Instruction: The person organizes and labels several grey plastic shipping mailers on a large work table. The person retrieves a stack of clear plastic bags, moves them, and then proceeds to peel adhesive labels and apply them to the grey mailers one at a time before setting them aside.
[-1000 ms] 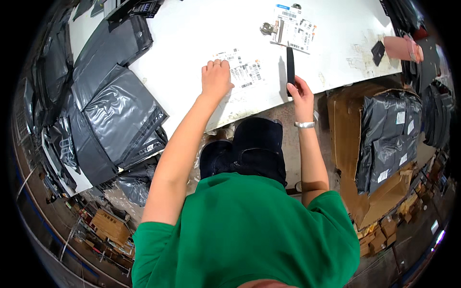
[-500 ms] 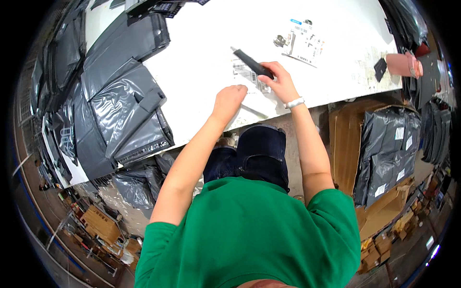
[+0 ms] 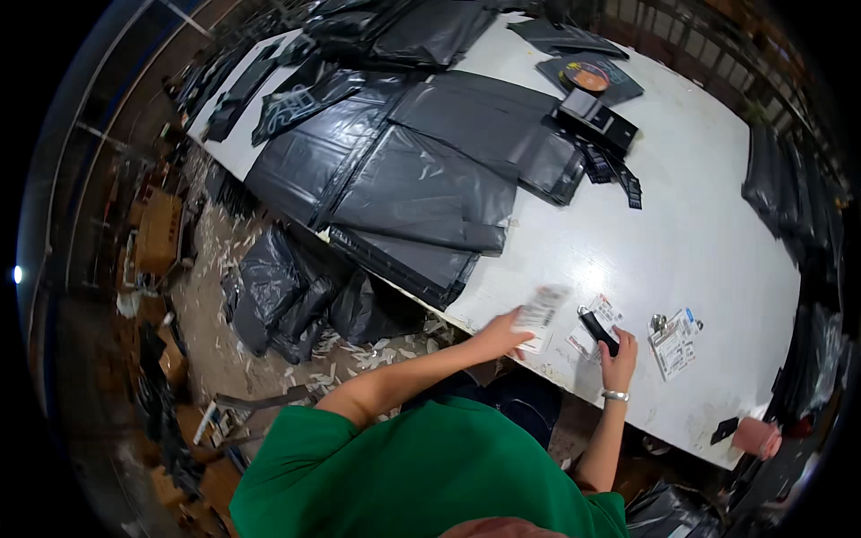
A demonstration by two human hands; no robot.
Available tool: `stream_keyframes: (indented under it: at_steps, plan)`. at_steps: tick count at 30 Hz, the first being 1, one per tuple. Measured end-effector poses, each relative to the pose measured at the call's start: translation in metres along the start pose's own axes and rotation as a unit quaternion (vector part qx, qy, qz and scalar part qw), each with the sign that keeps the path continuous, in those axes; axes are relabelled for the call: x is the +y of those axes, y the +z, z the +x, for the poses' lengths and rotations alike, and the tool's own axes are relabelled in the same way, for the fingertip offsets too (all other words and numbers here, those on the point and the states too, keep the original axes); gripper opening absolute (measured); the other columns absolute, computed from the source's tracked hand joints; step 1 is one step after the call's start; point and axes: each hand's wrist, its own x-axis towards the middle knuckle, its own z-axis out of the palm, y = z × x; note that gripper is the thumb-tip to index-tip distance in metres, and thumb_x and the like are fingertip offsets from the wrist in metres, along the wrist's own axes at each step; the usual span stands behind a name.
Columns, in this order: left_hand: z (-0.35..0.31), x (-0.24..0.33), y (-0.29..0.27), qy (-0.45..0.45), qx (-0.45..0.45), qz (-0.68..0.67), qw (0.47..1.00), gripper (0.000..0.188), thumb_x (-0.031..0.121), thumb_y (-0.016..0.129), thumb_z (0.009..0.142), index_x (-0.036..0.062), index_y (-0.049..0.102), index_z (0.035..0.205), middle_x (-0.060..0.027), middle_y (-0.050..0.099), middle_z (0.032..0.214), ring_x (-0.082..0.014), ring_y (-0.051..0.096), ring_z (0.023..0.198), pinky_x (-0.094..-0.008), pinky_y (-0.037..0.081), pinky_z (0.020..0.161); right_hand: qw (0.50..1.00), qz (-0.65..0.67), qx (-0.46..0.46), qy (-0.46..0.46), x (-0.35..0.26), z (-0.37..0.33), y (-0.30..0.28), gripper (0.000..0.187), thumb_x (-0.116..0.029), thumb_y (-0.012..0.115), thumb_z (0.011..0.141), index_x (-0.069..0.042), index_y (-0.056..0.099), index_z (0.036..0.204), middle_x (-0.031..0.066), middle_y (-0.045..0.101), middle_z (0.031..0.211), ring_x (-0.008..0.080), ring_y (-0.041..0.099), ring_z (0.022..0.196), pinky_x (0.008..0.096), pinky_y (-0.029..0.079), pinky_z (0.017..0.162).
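Note:
My left hand (image 3: 504, 334) grips the lower end of a white printed label (image 3: 542, 309), which looks blurred, near the table's front edge. My right hand (image 3: 619, 354) is closed round a black-handled utility knife (image 3: 599, 332), its tip pointing up and to the left. Under the knife lies another printed label sheet (image 3: 607, 311) on the white table (image 3: 664, 242). Right of that hand sits a small bundle of printed labels (image 3: 674, 348) with a metal clip at its top.
Dark grey plastic mailing bags (image 3: 430, 184) cover the table's left side. Beyond are a black box (image 3: 596, 123) and small black tags (image 3: 632, 186). A pink container (image 3: 758, 438) stands at the right edge. Black bags (image 3: 278, 291) and paper scraps cover the floor at left.
My view has turned left, showing more of the table. The left hand now holds up a label, apart from the right hand. The knife remains in my right hand.

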Motion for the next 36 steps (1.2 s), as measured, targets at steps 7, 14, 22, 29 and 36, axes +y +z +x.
stream_keyframes:
  at_steps: [7, 14, 22, 29, 36]
  plan:
    - [-0.072, 0.036, -0.049, 0.051, 0.099, -0.142, 0.984, 0.024, 0.003, 0.056, 0.08, -0.0041, 0.053, 0.102, -0.01, 0.062, 0.081, -0.0141, 0.06, 0.055, -0.0215, 0.046, 0.046, 0.86, 0.446, -0.236, 0.07, -0.182, 0.008, 0.027, 0.015, -0.009, 0.051, 0.085, 0.003, 0.054, 0.094, 0.0048, 0.057, 0.075, 0.0089, 0.054, 0.064, 0.0221, 0.045, 0.059]
    - [-0.108, 0.063, -0.058, 0.091, 0.091, -0.214, 0.968, 0.027, 0.008, 0.05, 0.085, -0.0048, 0.049, 0.109, -0.0133, 0.06, 0.093, -0.0168, 0.061, 0.072, -0.0247, 0.05, 0.06, 0.851, 0.46, -0.242, 0.078, -0.239, 0.028, 0.026, 0.017, -0.009, 0.063, 0.079, -0.002, 0.051, 0.07, -0.0026, 0.05, 0.055, 0.0012, 0.043, 0.045, 0.0163, 0.034, 0.039]
    - [-0.127, 0.057, -0.08, 0.096, 0.076, -0.311, 0.942, 0.036, 0.018, 0.04, 0.092, -0.0032, 0.039, 0.121, -0.015, 0.055, 0.109, -0.0234, 0.06, 0.093, -0.0289, 0.05, 0.076, 0.854, 0.428, -0.292, 0.048, -0.255, 0.04, 0.044, 0.018, -0.01, 0.063, 0.08, -0.001, 0.051, 0.069, -0.0016, 0.052, 0.056, 0.001, 0.043, 0.046, 0.0166, 0.034, 0.04]
    - [-0.106, 0.051, -0.121, 0.055, 0.066, -0.313, 0.946, 0.036, 0.02, 0.04, 0.092, -0.0027, 0.042, 0.119, -0.0154, 0.056, 0.107, -0.0234, 0.061, 0.089, -0.0301, 0.051, 0.073, 0.868, 0.402, -0.286, 0.055, -0.266, 0.065, 0.083, 0.021, -0.009, 0.064, 0.078, -0.002, 0.049, 0.065, -0.0035, 0.046, 0.054, 0.001, 0.038, 0.049, 0.0181, 0.031, 0.043]
    - [-0.043, 0.032, -0.202, 0.054, 0.169, -0.16, 0.971, 0.033, 0.026, 0.038, 0.093, -0.0018, 0.054, 0.095, -0.0068, 0.06, 0.07, -0.0105, 0.055, 0.052, -0.0215, 0.044, 0.049, 0.93, 0.291, -0.222, -0.031, -0.301, 0.114, 0.153, 0.022, -0.011, 0.065, 0.077, -0.001, 0.05, 0.066, 0.0014, 0.047, 0.052, 0.0069, 0.041, 0.047, 0.0218, 0.035, 0.044]
